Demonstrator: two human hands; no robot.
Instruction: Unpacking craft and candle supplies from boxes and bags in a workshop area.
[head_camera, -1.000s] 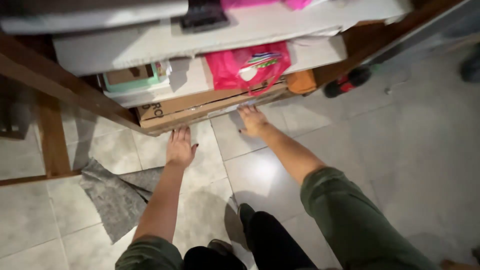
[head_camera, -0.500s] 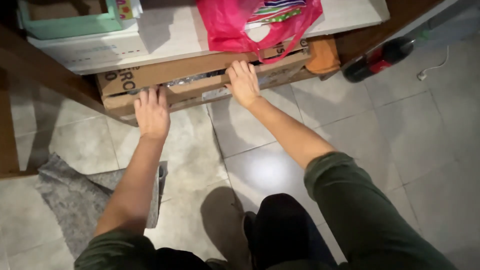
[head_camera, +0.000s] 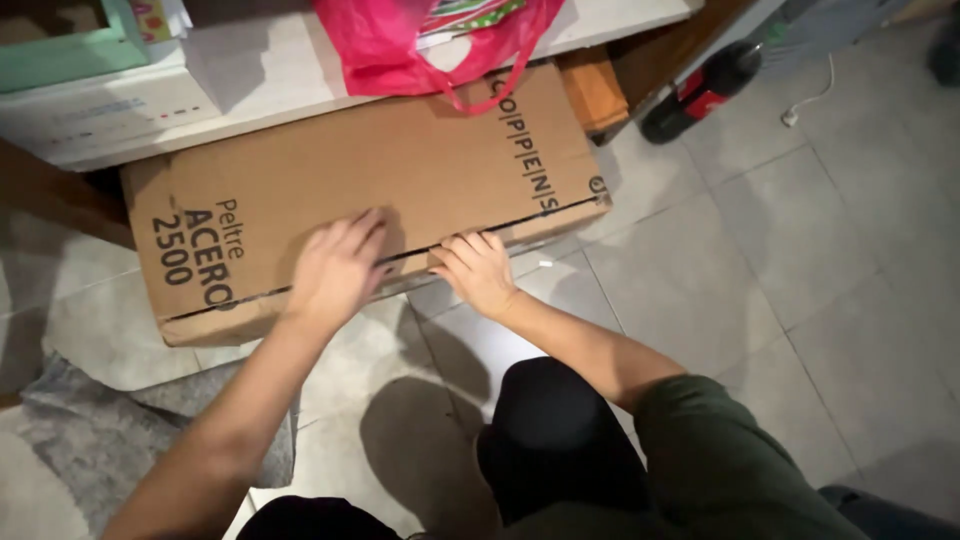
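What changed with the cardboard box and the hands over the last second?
The cardboard box has slid out from under the shelf toward the person, its top now exposed. Both the left hand and right hand moved from the floor onto its front edge. The pink bag and bottle stayed put.

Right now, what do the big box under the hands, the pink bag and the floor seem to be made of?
Box: brown corrugated cardboard, matte, with a slit seam along its flaps. Pink bag: thin glossy plastic, apparently, crinkled with loop handles. Floor: pale glazed tiles, probably ceramic, with grout lines and a soft sheen.
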